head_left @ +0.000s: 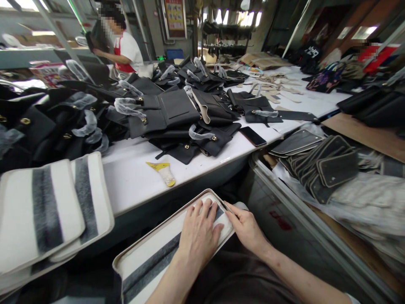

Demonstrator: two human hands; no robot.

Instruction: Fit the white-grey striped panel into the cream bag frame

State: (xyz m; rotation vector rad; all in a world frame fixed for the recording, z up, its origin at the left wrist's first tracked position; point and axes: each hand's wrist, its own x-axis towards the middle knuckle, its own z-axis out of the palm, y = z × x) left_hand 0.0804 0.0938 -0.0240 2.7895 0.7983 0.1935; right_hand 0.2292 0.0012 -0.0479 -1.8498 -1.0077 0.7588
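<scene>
A white rectangular bag panel with a dark grey stripe and a raised, thin edge lies tilted over my lap. My left hand rests flat on its inner face near the far end, fingers stretched out and slightly apart. At the far right corner, my right hand pinches the panel's edge between thumb and fingers. A small dark strip or tool tip shows at that pinch, too small to make out. Similar white panels with grey stripes are stacked at the left.
Black bag pieces with plastic-wrapped handles are heaped on the white table. A phone and a yellow-and-white scrap lie near its edge. Dark flaps fill a bin at right. A person stands beyond the table.
</scene>
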